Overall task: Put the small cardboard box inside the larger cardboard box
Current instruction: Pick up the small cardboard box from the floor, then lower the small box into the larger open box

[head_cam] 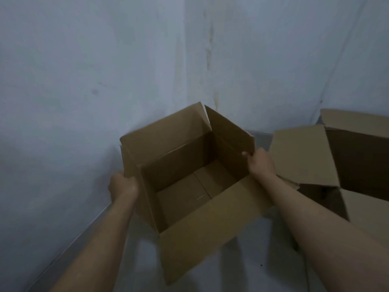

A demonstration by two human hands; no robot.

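Between both hands, small box (pixel 189 182): left hand (pixel 123 186) and right hand (pixel 262 163) grasp opposite walls; light, flexing cardboard. Large box (pixel 357 157) at 3 o'clock.

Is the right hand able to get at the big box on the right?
Probably yes. The right hand is busy gripping the small box's flap, but the big box sits open just beside it, with nothing between them.

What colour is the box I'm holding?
Plain brown cardboard box, unprinted, seen in the head view.
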